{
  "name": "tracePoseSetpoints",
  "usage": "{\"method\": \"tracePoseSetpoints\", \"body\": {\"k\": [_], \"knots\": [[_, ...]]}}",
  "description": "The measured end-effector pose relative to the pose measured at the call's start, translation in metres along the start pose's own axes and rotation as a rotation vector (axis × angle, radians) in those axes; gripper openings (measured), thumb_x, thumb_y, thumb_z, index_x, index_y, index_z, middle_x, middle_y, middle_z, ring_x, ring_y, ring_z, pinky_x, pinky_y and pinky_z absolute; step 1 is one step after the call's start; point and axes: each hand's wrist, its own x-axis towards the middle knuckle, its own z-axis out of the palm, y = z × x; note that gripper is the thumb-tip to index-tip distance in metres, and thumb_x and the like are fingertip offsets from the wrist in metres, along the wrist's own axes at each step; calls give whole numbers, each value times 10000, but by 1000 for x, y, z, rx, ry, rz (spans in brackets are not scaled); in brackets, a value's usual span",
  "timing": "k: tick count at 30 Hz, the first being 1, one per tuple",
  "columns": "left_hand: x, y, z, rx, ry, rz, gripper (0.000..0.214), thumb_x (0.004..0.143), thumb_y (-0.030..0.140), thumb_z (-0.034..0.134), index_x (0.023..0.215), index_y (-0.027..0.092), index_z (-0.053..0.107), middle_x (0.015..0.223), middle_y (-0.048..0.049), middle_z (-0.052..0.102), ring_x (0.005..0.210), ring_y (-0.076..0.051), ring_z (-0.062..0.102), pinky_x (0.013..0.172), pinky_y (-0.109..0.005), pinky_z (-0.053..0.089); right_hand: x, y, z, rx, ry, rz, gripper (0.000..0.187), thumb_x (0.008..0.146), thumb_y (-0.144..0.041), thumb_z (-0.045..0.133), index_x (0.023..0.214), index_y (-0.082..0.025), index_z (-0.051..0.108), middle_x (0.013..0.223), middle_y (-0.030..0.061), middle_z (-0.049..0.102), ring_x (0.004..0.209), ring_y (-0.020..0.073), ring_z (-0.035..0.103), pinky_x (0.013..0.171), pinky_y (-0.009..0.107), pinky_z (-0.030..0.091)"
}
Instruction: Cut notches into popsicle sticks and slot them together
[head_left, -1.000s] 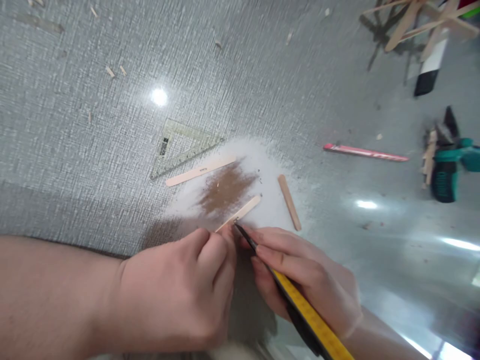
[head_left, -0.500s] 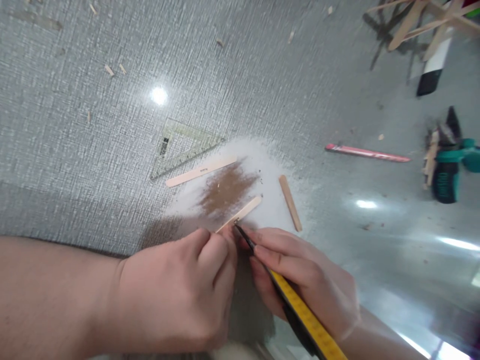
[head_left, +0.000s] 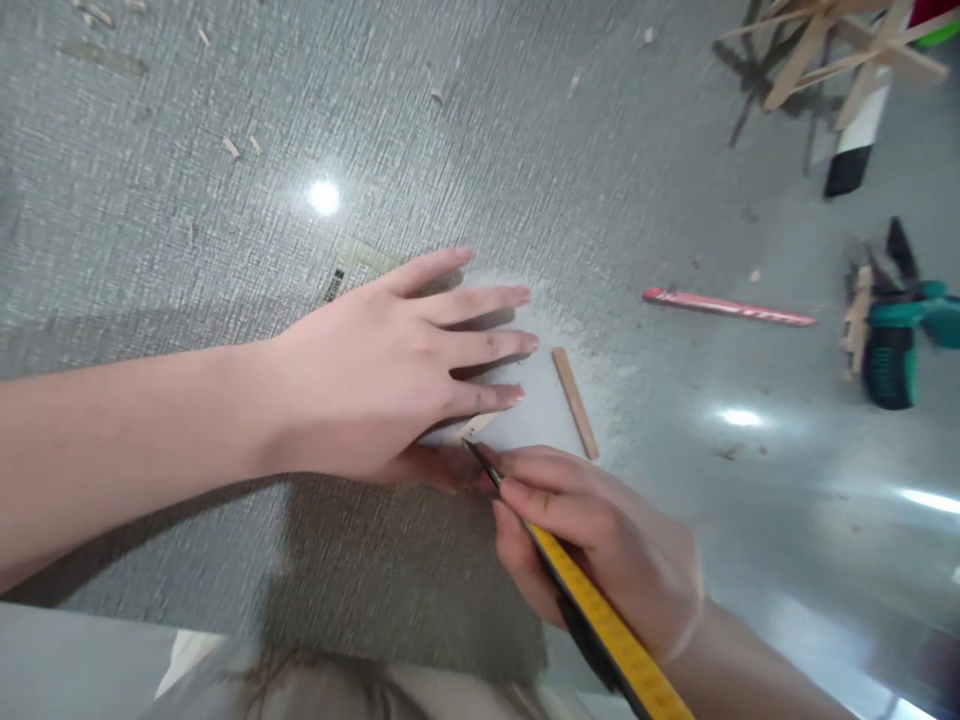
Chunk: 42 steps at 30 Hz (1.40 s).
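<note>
My left hand (head_left: 397,360) lies palm down with its fingers spread, over a white patch (head_left: 541,405) on the grey textured tabletop. Beneath its little finger, part of a wooden craft stick (head_left: 478,426) shows; the rest is hidden. A clear triangular ruler (head_left: 360,257) is mostly covered by this hand. My right hand (head_left: 600,545) is closed around a yellow and black utility knife (head_left: 600,610), its blade tip at the visible end of the stick. To the right of my left fingertips lies a short brown craft stick (head_left: 575,403).
A red and white strip (head_left: 727,307) lies to the right. Beyond it are teal-and-black-handled pliers (head_left: 891,350). A frame of craft sticks (head_left: 814,50) stands at top right beside a white and black object (head_left: 859,140). Wood scraps (head_left: 231,148) are scattered at upper left.
My left hand has gone from a closed grip at the stick to spread fingers farther forward, now covering the ruler and another stick. The right hand keeps the knife almost in place.
</note>
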Motion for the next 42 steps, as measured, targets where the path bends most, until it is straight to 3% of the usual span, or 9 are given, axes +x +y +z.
{"method": "tracePoseSetpoints", "body": {"k": [8, 12, 18, 24, 31, 36, 42], "knots": [[-1, 5, 1, -62, -19, 6, 512, 977, 545, 565, 1410, 271, 593, 1586, -95, 467, 1514, -294, 384, 1232, -612, 262, 3, 2, -1, 4, -27, -41, 309, 817, 34, 647, 1048, -166, 603, 888, 59, 720, 801, 160, 737, 646, 258, 633], [0, 6, 0, -72, -8, -8, 549, 905, 494, 687, 1388, 246, 603, 1578, -85, 479, 1490, -298, 416, 1220, -615, 262, 1, 2, -2, -10, -38, -41, 293, 831, 12, 650, 1052, -173, 597, 904, 44, 721, 810, 159, 745, 638, 251, 632], [0, 7, -1, -39, -49, -30, 606, 867, 538, 725, 1405, 293, 594, 1615, -83, 428, 1513, -282, 382, 1256, -567, 203, -3, 2, 1, 22, -18, -36, 319, 832, 27, 630, 1068, -186, 603, 892, 64, 723, 797, 185, 748, 628, 282, 647], [1, 5, 1, -65, -47, -3, 587, 888, 555, 688, 1405, 288, 606, 1611, -107, 429, 1516, -325, 375, 1238, -607, 236, -3, 1, 2, -30, 13, -30, 327, 832, 16, 652, 1072, -203, 620, 903, 45, 747, 801, 185, 762, 639, 270, 656], [0, 7, 0, -91, -37, -8, 516, 948, 490, 632, 1405, 252, 597, 1601, -108, 445, 1508, -331, 382, 1223, -629, 241, 2, 5, -5, -23, -135, -6, 241, 857, 1, 589, 1008, -178, 647, 889, 89, 762, 739, 197, 760, 567, 255, 636], [0, 7, 0, -118, -26, -7, 504, 939, 438, 651, 1386, 211, 602, 1586, -106, 462, 1497, -352, 387, 1200, -673, 242, -2, 2, 0, 1, -11, -14, 336, 841, 10, 644, 1097, -207, 619, 901, 54, 749, 770, 194, 752, 592, 285, 645], [0, 7, -1, -92, -28, -16, 507, 926, 454, 656, 1382, 235, 608, 1588, -81, 464, 1499, -325, 392, 1214, -639, 246, -2, 0, 2, 0, -7, -52, 277, 821, 28, 661, 1020, -159, 620, 866, 53, 716, 802, 170, 740, 652, 254, 632]]}}
